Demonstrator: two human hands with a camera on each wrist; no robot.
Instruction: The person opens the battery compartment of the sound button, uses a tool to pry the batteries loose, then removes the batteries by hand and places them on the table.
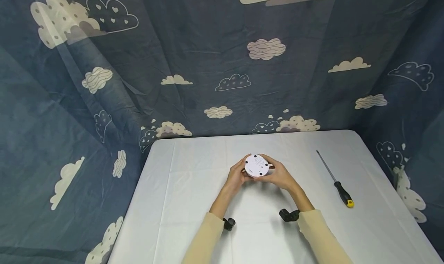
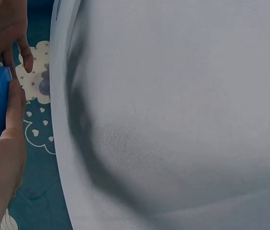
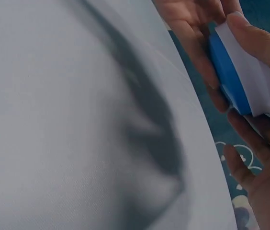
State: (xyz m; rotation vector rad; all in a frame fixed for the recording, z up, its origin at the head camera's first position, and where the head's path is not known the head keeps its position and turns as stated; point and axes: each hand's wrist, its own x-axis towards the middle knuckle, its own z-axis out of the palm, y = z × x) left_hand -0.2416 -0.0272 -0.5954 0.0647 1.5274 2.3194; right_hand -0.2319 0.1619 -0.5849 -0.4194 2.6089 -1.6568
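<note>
Both hands hold a small round device with a white back and a blue front. Its white back [image 1: 256, 165] faces up in the head view and shows a patch of tiny holes and several dark dots near the rim. My left hand [image 1: 237, 175] grips its left edge, my right hand [image 1: 281, 176] its right edge. From the left wrist, the blue side [image 2: 0, 103] lies against the left hand's fingers. In the right wrist view the right thumb [image 3: 259, 40] presses the white casing [image 3: 252, 72], with other fingers spread below it.
A screwdriver [image 1: 341, 192] with a black and yellow handle lies on the white-covered table [image 1: 194, 202], right of the hands. Dark blue curtains [image 1: 194, 44] with cloud prints hang behind and at both sides. Black wrist cameras [image 1: 289, 215] sit at the cream sleeves [image 1: 204, 239].
</note>
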